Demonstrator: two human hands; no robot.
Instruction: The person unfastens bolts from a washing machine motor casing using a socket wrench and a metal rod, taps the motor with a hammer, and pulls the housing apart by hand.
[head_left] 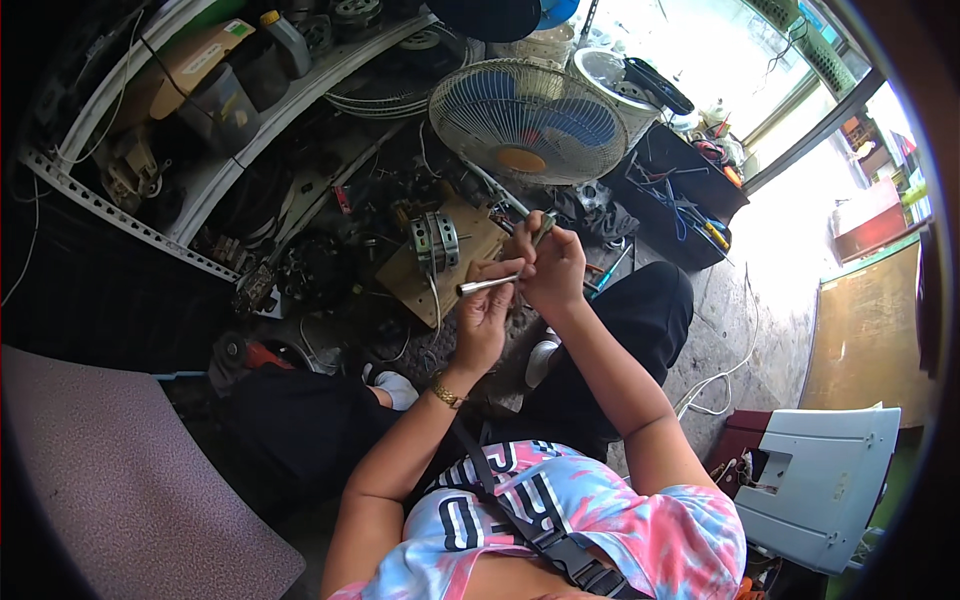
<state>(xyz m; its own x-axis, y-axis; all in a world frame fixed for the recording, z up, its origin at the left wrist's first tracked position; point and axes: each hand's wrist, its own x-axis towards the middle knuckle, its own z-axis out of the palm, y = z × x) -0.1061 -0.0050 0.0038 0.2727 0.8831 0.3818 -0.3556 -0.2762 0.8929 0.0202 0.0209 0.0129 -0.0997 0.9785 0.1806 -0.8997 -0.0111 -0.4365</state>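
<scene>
In front of my knees, my left hand (484,318) is closed around a shiny metal rod tool (486,285) that looks like a socket wrench; its round end points left. Close beside it, my right hand (552,268) pinches a short dark metal piece (543,230) between thumb and fingers. The fingertips of both hands meet, so I cannot tell whether the two metal parts join. Just beyond my left hand stands a silver electric motor (434,240) with slots in its casing, on a wooden board (402,278). A white cable (436,295) hangs from the motor.
A fan (528,120) with blue blades stands ahead. Shelves (290,110) with bottles and parts fill the left. A dark tool box (680,190) with screwdrivers and pliers lies to the right. A grey-white appliance panel (825,470) and a loose white cord (745,350) are at right.
</scene>
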